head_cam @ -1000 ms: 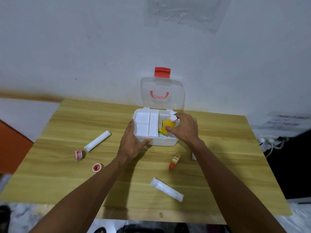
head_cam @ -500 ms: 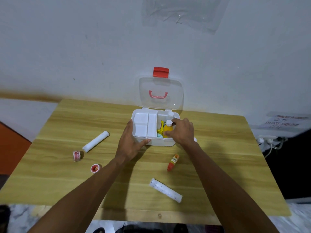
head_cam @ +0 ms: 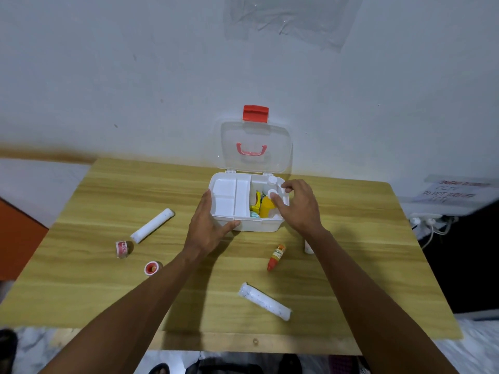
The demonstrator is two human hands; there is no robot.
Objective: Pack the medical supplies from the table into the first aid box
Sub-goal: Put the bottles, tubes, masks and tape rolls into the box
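Seating bottle (head_cam: 266, 209) in box (head_cam: 256, 225), right compartment, beside yellow packets (head_cam: 256, 202). Right hand (head_cam: 299, 209) pinches white cap with curled fingertips. Left hand (head_cam: 208, 228) braces box's near-left corner: thumb flat on front wall, fingers straight along side, gripping nothing. Advice: hold brace firm, press bottle down till stable, release cap gently. Rolls (head_cam: 152, 225), tapes (head_cam: 122, 248), tube (head_cam: 276, 256) wait on tabletop (head_cam: 351, 238).

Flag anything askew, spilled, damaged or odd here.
Nothing spilled or damaged. The yellow bottle sits tilted in the right compartment of the first aid box, and the small red bottle lies on its side on the table; no leak visible.
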